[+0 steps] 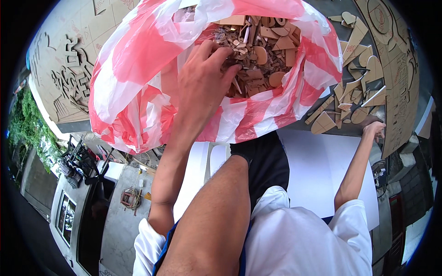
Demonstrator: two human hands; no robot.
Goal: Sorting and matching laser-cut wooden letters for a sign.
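Note:
My left hand [206, 69] reaches into a red-and-white striped plastic bag [248, 120]. Its fingers are bent but apart, with the tips close to or among brown board scraps [261, 55] inside; no held piece shows. The scraps are flat offcuts and small chips, some rounded, some angular. Over at the right, my right hand [375, 130] is at the table's near edge, beside a brown cut board [399, 99]. Its fingers are too small and partly hidden to read. Loose board offcuts [323, 123] lie between that hand and the bag.
Another brown board [69, 50] with cut-out shapes lies at the left. White sheets [317, 161] hang or lie below the table edge. My bare raised leg [212, 216] is under the bag. A coil of wire [130, 198] rests on grey ground at lower left, near a dark wheeled object [78, 161].

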